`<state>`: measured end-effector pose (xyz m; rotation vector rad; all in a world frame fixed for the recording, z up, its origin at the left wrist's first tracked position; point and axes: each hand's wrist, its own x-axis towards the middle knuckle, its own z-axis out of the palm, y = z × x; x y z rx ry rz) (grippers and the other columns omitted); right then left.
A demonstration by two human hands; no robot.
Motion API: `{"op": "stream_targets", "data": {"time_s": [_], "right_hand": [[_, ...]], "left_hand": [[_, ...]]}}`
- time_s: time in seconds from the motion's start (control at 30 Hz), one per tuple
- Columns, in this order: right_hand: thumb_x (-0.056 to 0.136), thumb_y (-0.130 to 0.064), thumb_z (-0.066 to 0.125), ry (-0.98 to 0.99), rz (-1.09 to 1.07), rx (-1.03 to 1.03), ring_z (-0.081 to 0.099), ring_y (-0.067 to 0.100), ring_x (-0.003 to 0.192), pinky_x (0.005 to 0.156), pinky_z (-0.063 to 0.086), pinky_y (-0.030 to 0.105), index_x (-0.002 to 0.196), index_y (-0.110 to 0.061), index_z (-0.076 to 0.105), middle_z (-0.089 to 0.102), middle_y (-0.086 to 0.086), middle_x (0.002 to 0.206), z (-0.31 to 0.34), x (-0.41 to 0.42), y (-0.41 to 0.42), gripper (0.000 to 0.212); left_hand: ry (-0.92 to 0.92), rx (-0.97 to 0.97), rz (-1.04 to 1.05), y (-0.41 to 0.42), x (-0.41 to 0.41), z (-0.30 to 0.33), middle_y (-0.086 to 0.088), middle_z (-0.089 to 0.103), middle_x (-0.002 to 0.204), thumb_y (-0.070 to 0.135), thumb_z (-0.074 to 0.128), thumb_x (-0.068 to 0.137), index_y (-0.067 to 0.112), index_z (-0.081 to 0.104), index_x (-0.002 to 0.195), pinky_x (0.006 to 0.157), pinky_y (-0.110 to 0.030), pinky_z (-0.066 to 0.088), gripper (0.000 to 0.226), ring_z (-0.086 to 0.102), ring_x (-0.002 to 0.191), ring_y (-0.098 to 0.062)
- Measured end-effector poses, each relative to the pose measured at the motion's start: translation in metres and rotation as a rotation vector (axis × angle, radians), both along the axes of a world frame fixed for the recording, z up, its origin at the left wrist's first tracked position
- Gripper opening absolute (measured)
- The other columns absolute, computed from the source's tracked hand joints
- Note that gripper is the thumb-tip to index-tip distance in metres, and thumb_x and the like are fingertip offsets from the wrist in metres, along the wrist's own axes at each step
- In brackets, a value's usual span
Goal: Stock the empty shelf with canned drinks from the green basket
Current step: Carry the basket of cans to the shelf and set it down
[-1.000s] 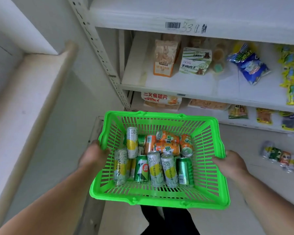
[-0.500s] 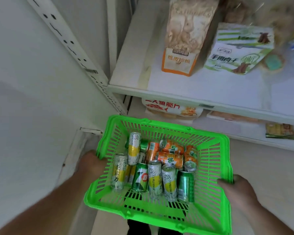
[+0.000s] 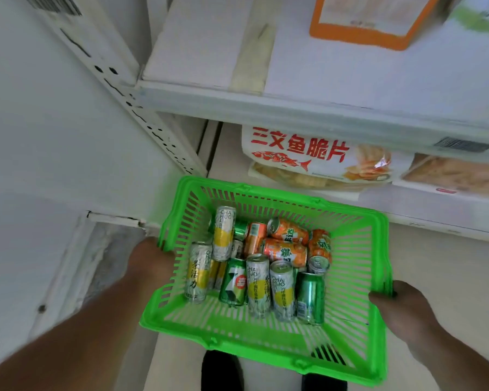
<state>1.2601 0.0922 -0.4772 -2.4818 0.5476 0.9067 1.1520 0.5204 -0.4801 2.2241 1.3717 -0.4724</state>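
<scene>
I hold a bright green slatted basket (image 3: 359, 277) in front of me over the floor. My left hand (image 3: 148, 261) grips its left rim and my right hand (image 3: 401, 309) grips its right rim. Inside lie several drink cans: tall silver-and-yellow cans (image 3: 223, 232), green cans (image 3: 311, 297) and orange cans (image 3: 285, 251), heaped toward the far left of the basket. The white shelf unit (image 3: 294, 108) stands right behind the basket, its front edge just above the far rim.
A perforated white upright (image 3: 141, 114) of the shelf runs diagonally at left. A snack bag with red lettering (image 3: 308, 156) lies on the lower shelf, an orange-edged packet (image 3: 364, 29) on the one above. A white wall is at left; my dark shoes (image 3: 222, 371) show below.
The view has closed in on the shelf's lower left corner and tipped downward; the basket, still in both hands, now sits close under the shelf edge.
</scene>
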Motion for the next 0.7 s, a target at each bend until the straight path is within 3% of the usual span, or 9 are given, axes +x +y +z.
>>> {"op": "stream_targets", "data": {"time_s": [0.17,0.33,0.5,0.53,0.6,0.67,0.7], "right_hand": [[0.092,-0.016,0.074,-0.049,-0.021,0.056,0.061,0.034,0.066,0.057,0.040,0.035,0.081,-0.003,0.065,0.064,0.019,0.071,-0.009,0.006,0.014,0.019],[0.094,-0.022,0.073,-0.056,0.012,0.075,0.061,0.030,0.066,0.057,0.042,0.032,0.085,-0.007,0.066,0.067,0.016,0.074,-0.010,0.012,0.031,0.019],[0.092,-0.027,0.075,-0.052,-0.006,0.041,0.065,0.029,0.071,0.066,0.051,0.038,0.089,-0.011,0.069,0.070,0.011,0.077,-0.009,0.012,0.036,0.017],[0.092,-0.027,0.075,-0.036,-0.010,0.043,0.066,0.029,0.073,0.069,0.052,0.039,0.095,-0.010,0.071,0.072,0.012,0.082,-0.007,0.011,0.035,0.018],[0.091,-0.030,0.075,-0.014,-0.027,0.035,0.070,0.032,0.093,0.084,0.055,0.040,0.119,-0.009,0.068,0.074,0.012,0.110,0.002,0.008,0.038,0.036],[0.089,-0.030,0.076,-0.193,0.004,-0.018,0.064,0.033,0.119,0.101,0.052,0.044,0.141,-0.010,0.055,0.063,0.011,0.136,0.018,0.000,0.044,0.060],[0.088,-0.027,0.077,-0.329,0.035,-0.013,0.062,0.032,0.120,0.102,0.051,0.046,0.141,-0.010,0.054,0.061,0.011,0.136,0.028,-0.007,0.050,0.060]], "left_hand": [[-0.081,0.035,0.095,0.013,0.006,-0.017,-0.017,0.066,0.079,0.021,0.075,0.082,0.007,0.066,0.087,0.065,-0.037,0.050,0.017,0.065,0.075,-0.035],[-0.119,0.106,0.205,0.028,0.003,-0.018,-0.019,0.072,0.084,0.029,0.081,0.078,0.006,0.074,0.101,0.078,-0.048,0.058,0.034,0.070,0.081,-0.037],[-0.100,0.092,0.169,0.023,-0.002,-0.008,-0.020,0.071,0.088,0.024,0.075,0.082,0.007,0.073,0.102,0.075,-0.043,0.056,0.026,0.068,0.082,-0.039],[-0.108,0.094,0.173,0.019,-0.002,-0.003,-0.021,0.071,0.092,0.023,0.075,0.081,0.008,0.071,0.104,0.074,-0.042,0.054,0.028,0.068,0.084,-0.039],[-0.167,0.167,0.114,0.006,-0.007,0.007,-0.021,0.068,0.103,0.023,0.074,0.078,0.009,0.065,0.110,0.079,-0.044,0.053,0.037,0.065,0.093,-0.041],[-0.250,0.242,0.013,-0.020,-0.014,0.017,-0.022,0.061,0.119,0.021,0.074,0.078,0.008,0.058,0.123,0.094,-0.048,0.049,0.050,0.058,0.109,-0.041],[-0.288,0.227,-0.011,-0.037,-0.017,0.020,-0.022,0.057,0.124,0.020,0.074,0.079,0.006,0.055,0.128,0.099,-0.048,0.046,0.054,0.054,0.115,-0.041]]}}
